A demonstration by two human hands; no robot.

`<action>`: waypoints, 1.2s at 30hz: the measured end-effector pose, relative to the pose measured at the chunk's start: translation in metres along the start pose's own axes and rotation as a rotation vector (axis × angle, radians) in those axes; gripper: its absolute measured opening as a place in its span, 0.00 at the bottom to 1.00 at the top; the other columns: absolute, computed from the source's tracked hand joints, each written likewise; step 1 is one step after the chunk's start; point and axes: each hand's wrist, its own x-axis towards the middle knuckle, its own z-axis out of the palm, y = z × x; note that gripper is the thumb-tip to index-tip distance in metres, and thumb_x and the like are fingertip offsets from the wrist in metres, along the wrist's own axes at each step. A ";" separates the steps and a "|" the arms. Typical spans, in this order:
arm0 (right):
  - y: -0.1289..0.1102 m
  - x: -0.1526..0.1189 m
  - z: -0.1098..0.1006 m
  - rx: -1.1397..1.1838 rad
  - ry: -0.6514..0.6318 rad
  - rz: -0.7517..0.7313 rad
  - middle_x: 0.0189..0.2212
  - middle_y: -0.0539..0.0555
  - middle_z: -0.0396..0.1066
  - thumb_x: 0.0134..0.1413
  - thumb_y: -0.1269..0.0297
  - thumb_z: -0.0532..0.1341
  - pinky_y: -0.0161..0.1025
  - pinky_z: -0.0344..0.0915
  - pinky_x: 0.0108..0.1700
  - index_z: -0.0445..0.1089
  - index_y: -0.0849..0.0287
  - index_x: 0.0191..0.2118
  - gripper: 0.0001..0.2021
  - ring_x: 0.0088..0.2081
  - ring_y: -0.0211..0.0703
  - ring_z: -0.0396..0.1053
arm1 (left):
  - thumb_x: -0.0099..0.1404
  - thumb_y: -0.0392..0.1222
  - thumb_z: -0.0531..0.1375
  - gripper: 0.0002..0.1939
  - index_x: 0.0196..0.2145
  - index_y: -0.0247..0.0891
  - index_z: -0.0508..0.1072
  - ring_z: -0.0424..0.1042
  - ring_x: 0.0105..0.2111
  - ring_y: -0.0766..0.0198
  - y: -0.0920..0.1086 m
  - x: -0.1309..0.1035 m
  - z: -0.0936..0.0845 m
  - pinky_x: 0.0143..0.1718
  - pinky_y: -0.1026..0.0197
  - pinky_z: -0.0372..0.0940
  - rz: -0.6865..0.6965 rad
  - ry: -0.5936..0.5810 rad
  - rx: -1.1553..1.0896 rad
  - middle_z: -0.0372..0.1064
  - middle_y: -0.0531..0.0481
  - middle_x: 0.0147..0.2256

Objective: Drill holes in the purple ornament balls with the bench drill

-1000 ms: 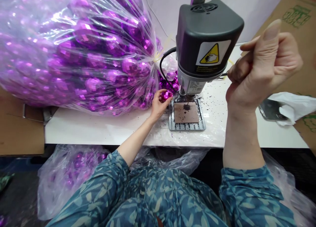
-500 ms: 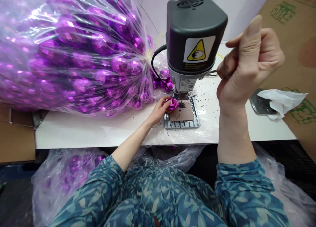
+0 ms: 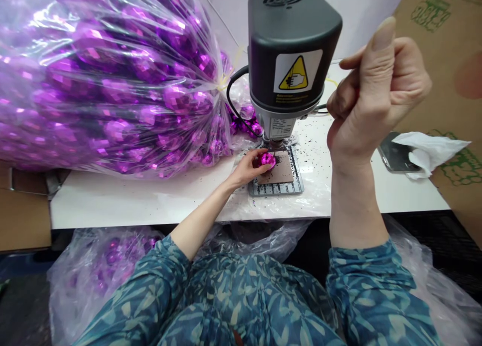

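"How does the left hand (image 3: 246, 169) stand?"

"Its grip is clamped on a shiny purple faceted ball (image 3: 268, 161), thumb on the near side and fingers on the far side, parted only by the ball's width."

"And where is that ball?"

"Over the left part of a flat tan square board (image 3: 283, 173), on a slotted grey metal plate (image 3: 276, 189), below a black-and-grey drill head (image 3: 293, 39). The drill's tip is hard to make out; it seems to be right beside the ball, though I can't tell whether they touch."

"The right hand (image 3: 382, 82)?"

"Raised beside the drill head, fingers curled together, thumb up. Its palm is partly hidden, so I can't tell whether it holds anything."

"Anything cut off?"

"The clear plastic bag of purple balls (image 3: 124, 95), lying on the white worktop (image 3: 158, 200), runs out of view at the left and top."
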 end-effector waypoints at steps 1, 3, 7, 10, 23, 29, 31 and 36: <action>0.000 0.000 0.000 -0.017 0.003 -0.006 0.12 0.41 0.49 0.43 0.42 0.68 0.36 0.36 0.15 0.63 0.59 0.22 0.24 0.12 0.28 0.49 | 0.60 0.48 0.72 0.29 0.56 0.35 0.73 0.76 0.44 0.58 -0.001 0.000 0.001 0.48 0.56 0.71 -0.005 0.005 0.002 0.75 0.41 0.50; 0.000 0.000 0.000 -0.046 0.004 -0.015 0.13 0.41 0.48 0.43 0.40 0.67 0.37 0.36 0.15 0.63 0.58 0.22 0.25 0.12 0.27 0.49 | 0.59 0.47 0.72 0.30 0.56 0.34 0.72 0.76 0.43 0.58 -0.001 0.000 0.003 0.47 0.55 0.71 -0.015 0.015 -0.003 0.75 0.40 0.49; -0.001 -0.001 0.000 -0.044 -0.004 -0.010 0.12 0.41 0.48 0.44 0.41 0.67 0.36 0.37 0.15 0.63 0.59 0.22 0.25 0.12 0.27 0.49 | 0.56 0.44 0.74 0.29 0.53 0.34 0.73 0.75 0.42 0.59 0.000 -0.002 0.009 0.44 0.57 0.71 0.007 0.059 0.066 0.74 0.42 0.47; -0.003 -0.001 0.001 -0.025 -0.007 0.012 0.12 0.41 0.49 0.44 0.42 0.67 0.34 0.37 0.15 0.63 0.61 0.22 0.24 0.12 0.26 0.49 | 0.54 0.42 0.75 0.29 0.52 0.37 0.75 0.75 0.43 0.58 -0.003 -0.003 0.018 0.44 0.58 0.71 0.049 0.112 0.141 0.73 0.44 0.47; -0.003 -0.004 0.001 0.014 -0.001 -0.012 0.12 0.40 0.49 0.46 0.45 0.67 0.34 0.35 0.15 0.62 0.62 0.22 0.24 0.12 0.25 0.48 | 0.55 0.44 0.75 0.31 0.54 0.38 0.73 0.73 0.43 0.56 -0.012 -0.007 0.029 0.47 0.55 0.68 0.047 0.134 0.108 0.74 0.44 0.45; 0.003 -0.025 -0.011 -0.015 0.050 -0.072 0.13 0.40 0.47 0.54 0.44 0.64 0.29 0.40 0.18 0.64 0.61 0.25 0.24 0.13 0.22 0.48 | 0.55 0.44 0.75 0.31 0.54 0.38 0.73 0.73 0.45 0.55 -0.013 -0.006 0.030 0.49 0.54 0.68 0.042 0.139 0.103 0.74 0.44 0.46; 0.006 -0.030 -0.015 -0.023 0.050 -0.090 0.13 0.40 0.45 0.56 0.44 0.64 0.30 0.41 0.18 0.63 0.60 0.25 0.23 0.13 0.23 0.47 | 0.54 0.44 0.75 0.31 0.54 0.39 0.73 0.73 0.45 0.54 -0.013 -0.006 0.030 0.49 0.54 0.68 0.044 0.137 0.108 0.74 0.44 0.46; 0.010 -0.036 -0.020 -0.138 0.061 -0.113 0.14 0.42 0.43 0.60 0.41 0.60 0.30 0.43 0.20 0.62 0.58 0.26 0.24 0.14 0.24 0.46 | 0.56 0.45 0.75 0.31 0.55 0.38 0.73 0.73 0.45 0.55 -0.014 -0.007 0.029 0.48 0.54 0.68 0.044 0.126 0.092 0.74 0.44 0.45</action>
